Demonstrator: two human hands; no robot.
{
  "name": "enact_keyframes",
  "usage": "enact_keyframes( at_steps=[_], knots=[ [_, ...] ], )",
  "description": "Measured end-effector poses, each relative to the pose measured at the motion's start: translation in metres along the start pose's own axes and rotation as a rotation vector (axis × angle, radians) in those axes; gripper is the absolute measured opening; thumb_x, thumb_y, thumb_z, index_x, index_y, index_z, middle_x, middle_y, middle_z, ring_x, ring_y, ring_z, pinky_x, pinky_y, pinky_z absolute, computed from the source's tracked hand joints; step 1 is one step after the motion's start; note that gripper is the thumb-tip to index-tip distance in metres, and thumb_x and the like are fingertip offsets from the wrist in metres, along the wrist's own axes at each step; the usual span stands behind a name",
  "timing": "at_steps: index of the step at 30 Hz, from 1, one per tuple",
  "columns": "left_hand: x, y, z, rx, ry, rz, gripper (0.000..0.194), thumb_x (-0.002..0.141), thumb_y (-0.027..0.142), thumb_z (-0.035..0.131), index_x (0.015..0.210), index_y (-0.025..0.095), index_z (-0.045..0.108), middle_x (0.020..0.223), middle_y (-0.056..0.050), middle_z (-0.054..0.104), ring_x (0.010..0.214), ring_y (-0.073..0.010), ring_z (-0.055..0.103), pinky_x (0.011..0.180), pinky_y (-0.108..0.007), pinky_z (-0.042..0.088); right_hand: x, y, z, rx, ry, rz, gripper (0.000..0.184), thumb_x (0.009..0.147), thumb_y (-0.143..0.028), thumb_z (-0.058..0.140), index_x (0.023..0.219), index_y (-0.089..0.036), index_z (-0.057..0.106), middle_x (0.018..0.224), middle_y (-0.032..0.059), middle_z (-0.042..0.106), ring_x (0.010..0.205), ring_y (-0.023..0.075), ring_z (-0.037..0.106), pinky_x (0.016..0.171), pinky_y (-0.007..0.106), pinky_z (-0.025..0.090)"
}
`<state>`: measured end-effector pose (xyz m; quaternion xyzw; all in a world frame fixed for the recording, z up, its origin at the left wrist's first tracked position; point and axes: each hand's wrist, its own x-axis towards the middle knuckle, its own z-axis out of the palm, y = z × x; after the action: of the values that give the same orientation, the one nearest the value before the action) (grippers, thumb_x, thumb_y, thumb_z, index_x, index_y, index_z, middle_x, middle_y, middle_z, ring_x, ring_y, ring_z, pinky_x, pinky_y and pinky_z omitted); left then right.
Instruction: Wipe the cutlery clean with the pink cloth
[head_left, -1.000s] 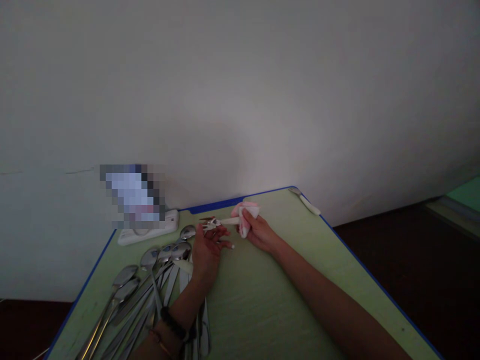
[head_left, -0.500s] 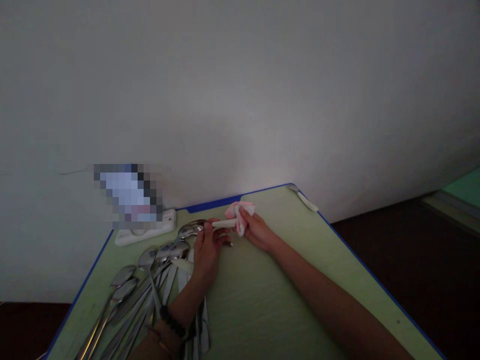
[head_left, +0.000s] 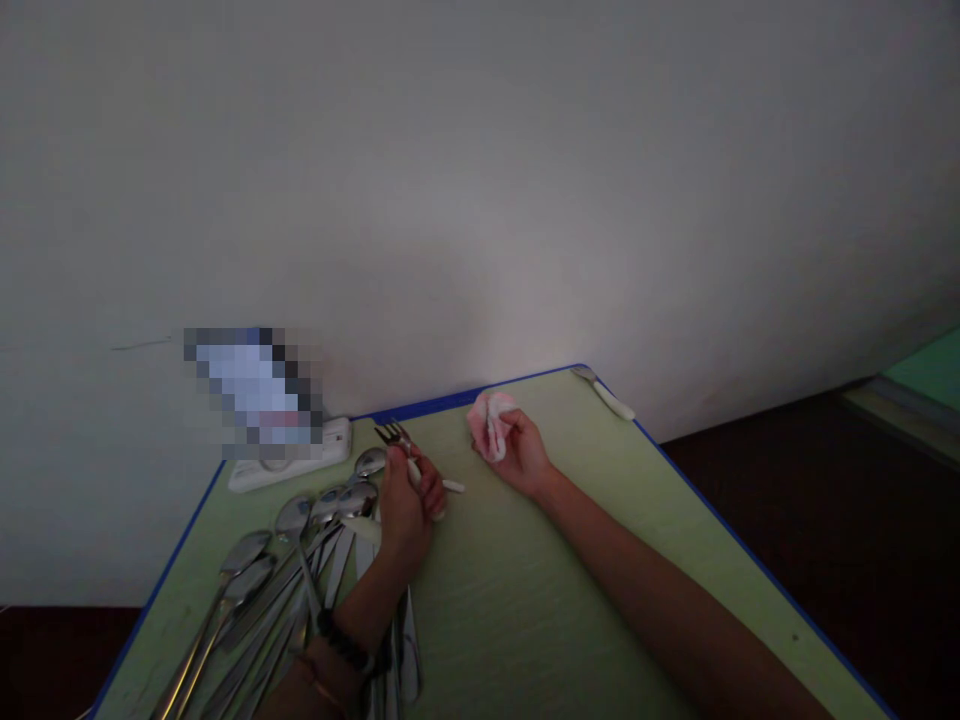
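My left hand (head_left: 409,505) is closed around a fork (head_left: 391,433) with a pale handle, tines pointing up and away to the left. Just right of that hand, the tip of another pale handle (head_left: 454,487) shows; what it belongs to is hidden by the fingers. My right hand (head_left: 525,455) pinches a crumpled pink and white cloth (head_left: 491,425), a short gap away from the fork. Under and beside my left wrist lies a pile of metal spoons (head_left: 294,517) and other cutlery, partly covered by the forearm.
A second pale-handled fork (head_left: 613,400) lies at the table's far right corner. On the far left, a phone-like device with a blurred screen (head_left: 251,385) stands on a white base (head_left: 300,468). The green table (head_left: 525,600) has a blue edge and meets a plain wall (head_left: 480,200).
The cloth has come off the fork's handle and moved slightly right with my right hand. My left fingers have closed round the handle, and the fork now points more upward.
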<state>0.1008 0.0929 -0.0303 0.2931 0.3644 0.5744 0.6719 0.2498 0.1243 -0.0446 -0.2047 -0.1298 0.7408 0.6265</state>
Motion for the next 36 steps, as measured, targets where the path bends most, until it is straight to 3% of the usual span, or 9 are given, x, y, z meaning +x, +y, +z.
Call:
enact_keyframes(
  at_steps=[3, 6, 10, 13, 17, 25, 28, 31, 36],
  knots=[
    [0.002, -0.005, -0.002, 0.067, -0.064, -0.075, 0.023, 0.08, 0.042, 0.055, 0.076, 0.021, 0.047, 0.042, 0.012, 0.037, 0.027, -0.0043, 0.028, 0.029, -0.014, 0.022, 0.0, 0.0, 0.002, 0.003, 0.023, 0.013, 0.012, 0.069, -0.015, 0.05, 0.079, -0.017, 0.058, 0.063, -0.0014, 0.065, 0.052, 0.0102, 0.057, 0.051, 0.02, 0.047],
    [0.005, -0.012, -0.002, 0.133, -0.117, -0.077, 0.016, 0.074, 0.03, 0.06, 0.081, 0.018, 0.052, 0.052, 0.008, 0.049, 0.038, -0.0067, 0.044, 0.038, -0.017, 0.035, 0.001, -0.001, 0.001, 0.015, 0.065, -0.007, 0.011, 0.072, -0.017, 0.051, 0.08, -0.018, 0.058, 0.067, -0.0013, 0.067, 0.056, 0.0122, 0.06, 0.056, 0.023, 0.05],
    [0.002, -0.015, 0.002, 0.247, -0.188, -0.05, 0.028, 0.075, 0.03, 0.061, 0.098, 0.016, 0.056, 0.069, 0.001, 0.061, 0.054, -0.0106, 0.055, 0.049, -0.021, 0.043, -0.002, -0.004, -0.001, 0.06, 0.066, -0.039, 0.014, 0.076, -0.023, 0.051, 0.087, -0.019, 0.058, 0.068, -0.0022, 0.067, 0.058, 0.0134, 0.061, 0.06, 0.027, 0.051],
    [-0.005, -0.013, 0.004, 0.328, -0.242, -0.044, 0.032, 0.079, 0.039, 0.058, 0.102, 0.016, 0.057, 0.066, 0.002, 0.06, 0.046, -0.0091, 0.051, 0.043, -0.02, 0.04, -0.005, -0.008, 0.001, 0.109, 0.05, -0.017, 0.02, 0.08, -0.031, 0.047, 0.092, -0.02, 0.058, 0.077, 0.0002, 0.07, 0.069, 0.0156, 0.064, 0.067, 0.03, 0.052],
    [-0.008, -0.01, 0.001, 0.395, -0.254, -0.055, 0.033, 0.085, 0.043, 0.05, 0.104, 0.016, 0.058, 0.053, 0.007, 0.049, 0.033, -0.0051, 0.035, 0.031, -0.015, 0.025, -0.007, -0.01, 0.004, 0.136, 0.035, 0.003, 0.028, 0.083, -0.038, 0.043, 0.095, -0.018, 0.059, 0.085, 0.0034, 0.071, 0.08, 0.0164, 0.065, 0.073, 0.031, 0.052],
    [-0.005, -0.011, 0.004, 0.415, -0.352, -0.066, 0.031, 0.078, 0.034, 0.059, 0.103, 0.017, 0.057, 0.069, 0.002, 0.059, 0.051, -0.009, 0.051, 0.047, -0.019, 0.042, -0.009, -0.01, 0.008, 0.109, 0.023, 0.042, 0.031, 0.083, -0.04, 0.044, 0.093, -0.015, 0.059, 0.083, 0.0053, 0.07, 0.076, 0.0169, 0.065, 0.073, 0.031, 0.052],
    [-0.007, -0.009, 0.006, 0.454, -0.372, -0.077, 0.033, 0.081, 0.039, 0.056, 0.106, 0.018, 0.057, 0.066, 0.002, 0.058, 0.044, -0.008, 0.047, 0.04, -0.017, 0.037, -0.009, -0.01, 0.01, 0.098, 0.008, 0.065, 0.033, 0.083, -0.041, 0.045, 0.095, -0.015, 0.059, 0.087, 0.0066, 0.07, 0.077, 0.018, 0.065, 0.07, 0.032, 0.052],
    [-0.01, -0.008, 0.005, 0.502, -0.368, -0.08, 0.036, 0.081, 0.04, 0.056, 0.111, 0.018, 0.059, 0.062, 0.004, 0.055, 0.04, -0.007, 0.041, 0.035, -0.016, 0.029, -0.008, -0.01, 0.009, 0.106, 0.022, 0.04, 0.028, 0.081, -0.04, 0.049, 0.087, -0.017, 0.061, 0.075, 0.0031, 0.069, 0.066, 0.0164, 0.063, 0.066, 0.031, 0.052],
    [-0.01, -0.01, 0.005, 0.542, -0.314, -0.055, 0.028, 0.08, 0.038, 0.059, 0.094, 0.016, 0.069, 0.057, 0.003, 0.053, 0.047, -0.0087, 0.044, 0.043, -0.017, 0.034, -0.008, -0.007, 0.004, 0.092, 0.109, 0.049, 0.025, 0.079, -0.04, 0.051, 0.076, -0.017, 0.062, 0.064, 0.0001, 0.067, 0.058, 0.0151, 0.06, 0.062, 0.03, 0.051]
  ],
)
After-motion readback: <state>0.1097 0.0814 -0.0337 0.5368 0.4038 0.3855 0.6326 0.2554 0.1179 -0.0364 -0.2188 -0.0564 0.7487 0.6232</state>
